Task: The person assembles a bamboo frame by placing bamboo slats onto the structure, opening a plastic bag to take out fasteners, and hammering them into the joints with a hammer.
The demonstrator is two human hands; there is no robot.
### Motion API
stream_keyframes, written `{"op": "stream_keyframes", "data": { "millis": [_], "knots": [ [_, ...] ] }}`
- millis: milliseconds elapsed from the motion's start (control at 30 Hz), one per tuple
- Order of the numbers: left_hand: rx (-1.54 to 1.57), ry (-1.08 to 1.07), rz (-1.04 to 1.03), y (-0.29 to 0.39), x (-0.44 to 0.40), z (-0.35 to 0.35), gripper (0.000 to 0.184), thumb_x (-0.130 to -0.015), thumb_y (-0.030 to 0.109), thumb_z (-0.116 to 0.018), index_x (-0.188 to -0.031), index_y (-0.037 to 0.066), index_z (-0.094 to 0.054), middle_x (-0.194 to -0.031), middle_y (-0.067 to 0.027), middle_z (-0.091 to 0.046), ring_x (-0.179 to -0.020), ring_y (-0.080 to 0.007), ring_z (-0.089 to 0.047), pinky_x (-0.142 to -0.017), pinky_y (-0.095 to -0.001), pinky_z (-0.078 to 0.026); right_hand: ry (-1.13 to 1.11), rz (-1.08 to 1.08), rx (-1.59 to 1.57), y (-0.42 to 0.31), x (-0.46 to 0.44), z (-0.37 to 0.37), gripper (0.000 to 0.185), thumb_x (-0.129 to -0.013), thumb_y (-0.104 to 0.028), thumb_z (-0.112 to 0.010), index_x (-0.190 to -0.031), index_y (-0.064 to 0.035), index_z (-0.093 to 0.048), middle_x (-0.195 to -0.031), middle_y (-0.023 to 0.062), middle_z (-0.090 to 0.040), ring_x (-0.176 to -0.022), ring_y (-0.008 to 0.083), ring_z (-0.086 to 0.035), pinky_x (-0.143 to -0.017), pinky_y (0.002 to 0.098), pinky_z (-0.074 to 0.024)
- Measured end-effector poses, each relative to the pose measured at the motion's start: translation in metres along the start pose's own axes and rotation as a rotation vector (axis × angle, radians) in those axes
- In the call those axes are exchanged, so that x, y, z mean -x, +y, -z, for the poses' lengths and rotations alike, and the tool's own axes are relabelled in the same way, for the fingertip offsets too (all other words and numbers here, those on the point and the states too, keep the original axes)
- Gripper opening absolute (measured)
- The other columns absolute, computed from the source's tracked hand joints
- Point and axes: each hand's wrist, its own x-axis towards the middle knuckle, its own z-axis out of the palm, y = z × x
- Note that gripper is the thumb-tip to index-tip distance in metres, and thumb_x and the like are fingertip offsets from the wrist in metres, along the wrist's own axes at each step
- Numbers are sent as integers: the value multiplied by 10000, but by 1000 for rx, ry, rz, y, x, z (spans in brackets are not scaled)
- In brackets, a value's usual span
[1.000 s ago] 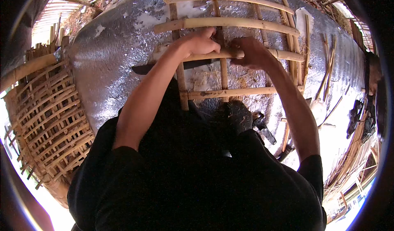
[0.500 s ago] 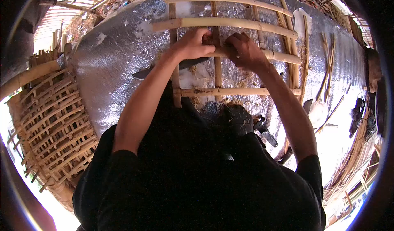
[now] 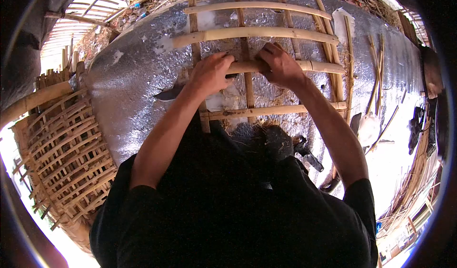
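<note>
A lattice of split bamboo strips lies in front of me, with crosswise slats over lengthwise ones. My left hand (image 3: pixel 212 72) is closed around the left part of a crosswise bamboo slat (image 3: pixel 246 67), by the lattice's left edge strip. On the same slat, right of a lengthwise strip (image 3: pixel 250 89), my right hand (image 3: pixel 282 66) has its fingers curled over it. The slat's left end is hidden by my left hand. A dark, flat blade-like piece (image 3: pixel 169 94) shows partly beneath my left wrist. Below, another crosswise slat (image 3: pixel 271 111) crosses the lattice near my body.
Shiny silver sheeting (image 3: pixel 124 82) covers the ground under the lattice. A finished-looking woven bamboo panel (image 3: pixel 71 153) stands at the left. Loose thin sticks (image 3: pixel 379 77) and a whitish rounded object (image 3: pixel 369 129) lie at the right. A dark sandal-like item (image 3: pixel 416 130) is farther right.
My left hand has moved left and down along the slat, uncovering its middle. My right hand stays on the slat, shifted slightly. The whole view has tilted a little.
</note>
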Motion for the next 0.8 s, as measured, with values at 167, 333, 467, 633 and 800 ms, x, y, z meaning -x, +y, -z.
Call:
{"op": "stream_keyframes", "data": {
  "millis": [167, 333, 467, 633, 800],
  "knots": [
    [-38, 193, -119, -15, 3, -25, 608, -744, 278, -875, -1243, 31, -632, -1233, -203, -639, -1155, -381, -629, -997, -476, -520, -93, -74, -21, 6, 1, -2, 255, -767, -63, -774, -997, -22, -672, -951, 131, -644, -934, 346, -618, -890, 453, -523],
    [103, 422, -136, -4, 9, 8, 468, -792, 256, -840, -1159, 46, -641, -1136, -177, -660, -1083, -338, -655, -958, -456, -522, -114, -38, -26, 5, 2, 4, 399, -739, -105, -806, -1098, -21, -651, -1029, 150, -640, -997, 362, -618, -939, 446, -523],
    [209, 655, 15, -31, 7, 36, 268, -827, 175, -767, -1005, 50, -611, -988, -141, -661, -963, -319, -669, -838, -427, -543, -115, 41, -38, 2, 2, 12, 541, -716, -160, -824, -1203, -41, -624, -1133, 162, -630, -1089, 366, -593, -997, 460, -499],
    [165, 617, -146, -19, 14, 23, 329, -818, 192, -768, -1079, 69, -609, -1047, -140, -637, -1005, -354, -655, -889, -450, -538, -100, -123, -18, -15, 8, 23, 601, -727, -200, -811, -1283, -83, -616, -1244, 153, -616, -1197, 367, -542, -1057, 514, -434],
    [109, 386, -230, 20, 15, 8, 637, -774, 281, -812, -1326, 80, -564, -1281, -167, -555, -1174, -376, -594, -1008, -472, -495, 27, -190, -70, -36, 27, 33, 554, -797, -241, -791, -1316, -145, -623, -1302, 109, -608, -1240, 370, -515, -1038, 544, -412]
  ]
}}
